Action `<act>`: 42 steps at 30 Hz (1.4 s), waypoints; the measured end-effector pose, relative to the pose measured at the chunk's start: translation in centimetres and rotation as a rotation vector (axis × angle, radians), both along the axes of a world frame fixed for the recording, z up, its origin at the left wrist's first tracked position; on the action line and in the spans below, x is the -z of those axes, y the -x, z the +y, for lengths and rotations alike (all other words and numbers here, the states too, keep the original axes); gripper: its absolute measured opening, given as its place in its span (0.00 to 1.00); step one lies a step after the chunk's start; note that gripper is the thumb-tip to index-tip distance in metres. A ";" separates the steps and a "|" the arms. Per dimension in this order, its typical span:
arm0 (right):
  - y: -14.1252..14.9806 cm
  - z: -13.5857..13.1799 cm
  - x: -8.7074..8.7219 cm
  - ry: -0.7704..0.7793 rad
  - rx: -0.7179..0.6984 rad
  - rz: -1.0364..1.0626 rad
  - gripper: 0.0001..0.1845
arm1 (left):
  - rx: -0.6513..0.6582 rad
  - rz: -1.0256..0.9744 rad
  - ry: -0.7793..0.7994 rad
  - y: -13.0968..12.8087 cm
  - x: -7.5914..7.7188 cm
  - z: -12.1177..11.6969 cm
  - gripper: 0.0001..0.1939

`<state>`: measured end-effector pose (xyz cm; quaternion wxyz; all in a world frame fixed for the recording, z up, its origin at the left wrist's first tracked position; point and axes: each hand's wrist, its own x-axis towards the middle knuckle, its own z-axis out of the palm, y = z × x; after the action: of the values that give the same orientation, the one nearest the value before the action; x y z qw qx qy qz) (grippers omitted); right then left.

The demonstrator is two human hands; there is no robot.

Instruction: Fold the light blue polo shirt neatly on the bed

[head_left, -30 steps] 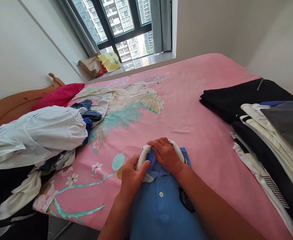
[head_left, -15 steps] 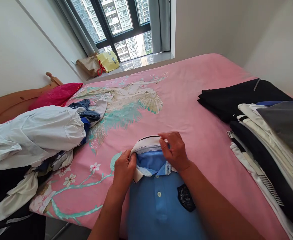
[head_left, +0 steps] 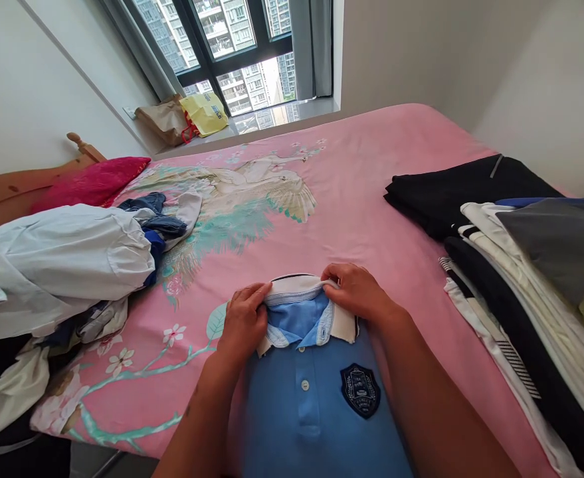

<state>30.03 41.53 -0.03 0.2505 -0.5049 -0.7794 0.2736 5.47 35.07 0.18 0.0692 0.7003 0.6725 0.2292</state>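
Note:
A blue polo shirt [head_left: 321, 415] lies front side up on the bed, close to me, with a dark crest badge on its chest and a buttoned placket. Its pale collar [head_left: 294, 287] stands around the neck opening, and the right collar point lies folded down. My left hand [head_left: 244, 318] is closed on the collar's left side, thumb at the inner edge. At the collar's upper right, my right hand [head_left: 356, 290] pinches the edge between thumb and fingers. The lower part of the shirt runs out of view at the bottom.
Folded clothes [head_left: 515, 318] are stacked at the right, beside folded black garments [head_left: 466, 189]. A loose heap with a white garment [head_left: 67, 265] lies left, near a red pillow [head_left: 92, 182]. Paper and yellow bags [head_left: 204, 113] sit by the window. Pink bedding [head_left: 361, 199] covers the bed.
My right hand has moved outward along the collar, and the right collar point now lies flat. My left hand has shifted upward on its side. The badge shows fully now. The view has turned slightly right.

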 end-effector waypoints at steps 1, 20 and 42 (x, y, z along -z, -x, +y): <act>0.0 0.0 -0.1 -0.011 0.018 0.010 0.07 | 0.001 0.017 0.006 0.1 -0.1 0.1 0.22; 1.9 -0.4 0.5 -0.006 0.235 0.107 0.08 | -0.263 -0.302 0.121 -0.3 -0.1 1.5 0.20; 2.5 -0.9 0.9 0.009 0.256 0.075 0.09 | 0.319 0.093 -0.015 -5.2 -2.1 -3.4 0.14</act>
<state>27.51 40.63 -0.92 0.3100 -0.5907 -0.6975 0.2617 10.71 31.69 2.29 0.0681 0.8085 0.5536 0.1878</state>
